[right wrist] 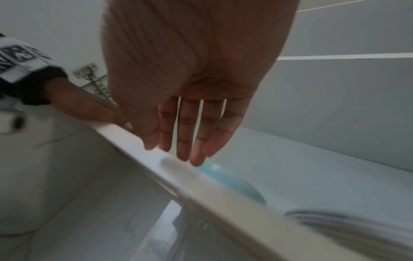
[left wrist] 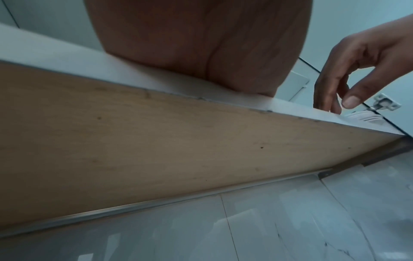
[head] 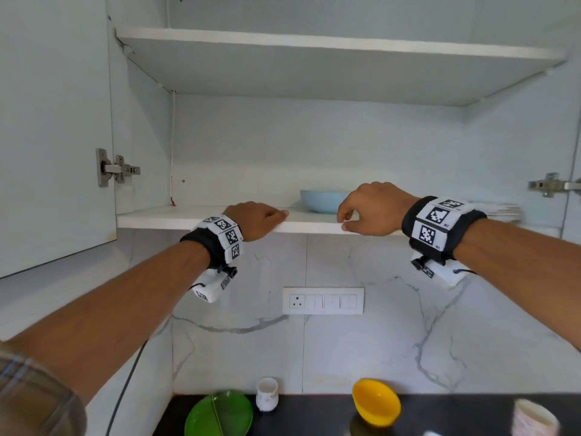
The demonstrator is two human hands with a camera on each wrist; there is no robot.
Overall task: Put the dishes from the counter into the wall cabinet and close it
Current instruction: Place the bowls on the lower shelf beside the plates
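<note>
The wall cabinet stands open, and its lower shelf (head: 176, 217) carries a light blue bowl (head: 323, 199) and a stack of white plates (head: 500, 211). My left hand (head: 261, 219) rests on the shelf's front edge, left of the bowl, holding nothing. In front of the bowl, my right hand (head: 367, 209) hovers at the same edge with relaxed, empty fingers (right wrist: 190, 132). The bowl (right wrist: 232, 181) and plates (right wrist: 348, 224) lie just beyond those fingers. On the black counter (head: 314, 413) below sit a green plate (head: 218, 413), a white cup (head: 267, 393), a yellow bowl (head: 375, 401) and a pale cup (head: 534, 418).
The left cabinet door (head: 53, 121) is swung wide open, and the right door's hinge (head: 548, 185) shows at the frame edge. The upper shelf (head: 314, 45) is bare. A switch panel (head: 323, 300) sits on the marble backsplash.
</note>
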